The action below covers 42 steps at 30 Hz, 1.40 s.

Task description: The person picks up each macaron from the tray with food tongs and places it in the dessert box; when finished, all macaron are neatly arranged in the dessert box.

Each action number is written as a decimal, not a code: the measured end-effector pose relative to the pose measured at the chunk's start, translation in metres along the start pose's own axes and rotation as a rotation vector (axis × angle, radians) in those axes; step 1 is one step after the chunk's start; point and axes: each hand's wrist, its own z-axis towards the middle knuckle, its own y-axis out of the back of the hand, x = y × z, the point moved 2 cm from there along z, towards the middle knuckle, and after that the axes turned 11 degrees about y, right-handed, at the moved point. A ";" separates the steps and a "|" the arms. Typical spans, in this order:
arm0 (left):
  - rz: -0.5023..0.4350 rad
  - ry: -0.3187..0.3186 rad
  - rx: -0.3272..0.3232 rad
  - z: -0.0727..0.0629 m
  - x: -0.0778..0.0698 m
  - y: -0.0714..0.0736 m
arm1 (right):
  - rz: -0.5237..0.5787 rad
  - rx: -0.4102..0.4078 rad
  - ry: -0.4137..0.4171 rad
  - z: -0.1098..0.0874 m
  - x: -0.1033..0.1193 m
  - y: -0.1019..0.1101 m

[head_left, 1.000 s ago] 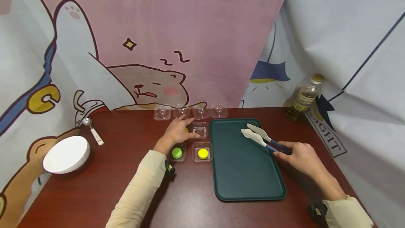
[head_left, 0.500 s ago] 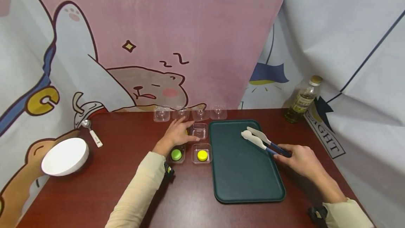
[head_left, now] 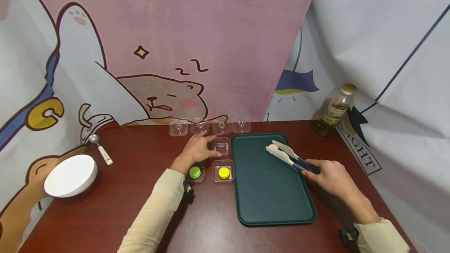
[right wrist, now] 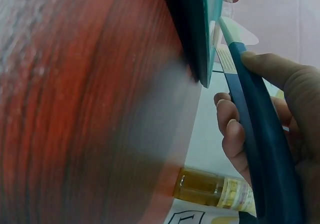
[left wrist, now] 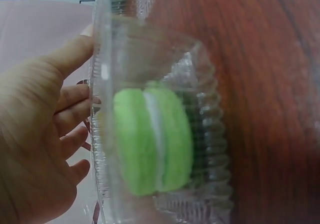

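Note:
My left hand reaches over the back row of clear plastic boxes, its thumb and forefinger spread at the left side of an empty box. In the left wrist view, the fingers lie behind a clear box holding a green macaron. To the right of that box, another clear box holds a yellow macaron. My right hand grips tongs by their blue handles. Their two pale tips are apart, above the dark green tray.
Several clear domed lids line the table's back edge. An oil bottle stands at the back right. A white bowl and a scoop lie on the left. Printed cloth rises behind the table.

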 end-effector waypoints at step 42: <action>0.007 0.018 -0.025 0.001 -0.003 0.001 | 0.055 -0.094 0.176 0.055 0.056 0.013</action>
